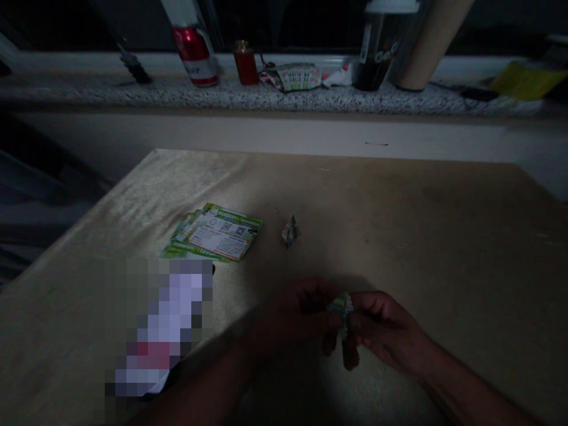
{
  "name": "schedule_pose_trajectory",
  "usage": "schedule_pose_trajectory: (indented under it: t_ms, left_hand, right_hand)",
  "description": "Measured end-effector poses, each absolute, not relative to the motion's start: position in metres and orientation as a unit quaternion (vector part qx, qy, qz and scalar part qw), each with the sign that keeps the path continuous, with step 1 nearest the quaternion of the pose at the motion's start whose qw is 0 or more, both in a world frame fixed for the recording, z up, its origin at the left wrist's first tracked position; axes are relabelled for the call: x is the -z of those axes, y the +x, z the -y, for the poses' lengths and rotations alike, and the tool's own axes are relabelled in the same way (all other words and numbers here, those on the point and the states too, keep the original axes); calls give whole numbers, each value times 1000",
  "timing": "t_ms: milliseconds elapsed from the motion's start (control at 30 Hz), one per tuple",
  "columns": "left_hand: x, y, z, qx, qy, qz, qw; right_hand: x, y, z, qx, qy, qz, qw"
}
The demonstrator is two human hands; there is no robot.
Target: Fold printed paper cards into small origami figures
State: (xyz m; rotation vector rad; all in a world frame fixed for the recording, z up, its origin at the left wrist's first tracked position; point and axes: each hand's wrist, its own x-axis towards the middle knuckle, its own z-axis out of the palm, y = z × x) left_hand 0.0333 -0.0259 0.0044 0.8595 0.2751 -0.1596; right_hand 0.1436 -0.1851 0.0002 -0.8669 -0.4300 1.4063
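Note:
Above the near part of the table, a small folded piece of printed paper (341,305) is pinched between my two hands. My left hand (302,313) has its thumb and fingers closed on the paper's left side. The right side is gripped by my right hand (381,322), whose thumb presses near the middle while other fingers curl below. Dim light hides the finer folds. Beyond the hands lies a small folded paper piece (290,232), pointed at both ends, on the table. To its left is a fanned stack of green and white printed leaflets (226,234).
A pixelated, lit oblong object (164,331) lies on the table (444,236) left of my forearm. On the speckled windowsill (248,100) stand a red can (195,56), a red lighter-like item (245,64), crumpled printed paper (297,77) and a lidded dark cup (377,53).

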Motion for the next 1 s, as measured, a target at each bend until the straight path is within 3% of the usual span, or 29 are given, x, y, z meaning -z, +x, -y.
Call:
schedule_pose_trajectory:
  t_ms: [400,767,1000]
  left_hand:
    - [4,35,27,56,431,-103,895]
    - [-10,33,24,-34,728,-138,671]
    - [-14,31,22,-17,708,-120,696]
  right_hand:
    - [-1,143,187,-581,-438,247,640]
    - [0,142,192,-335,-703,362,513]
    - [-3,143,190,-346,-686,357,531]
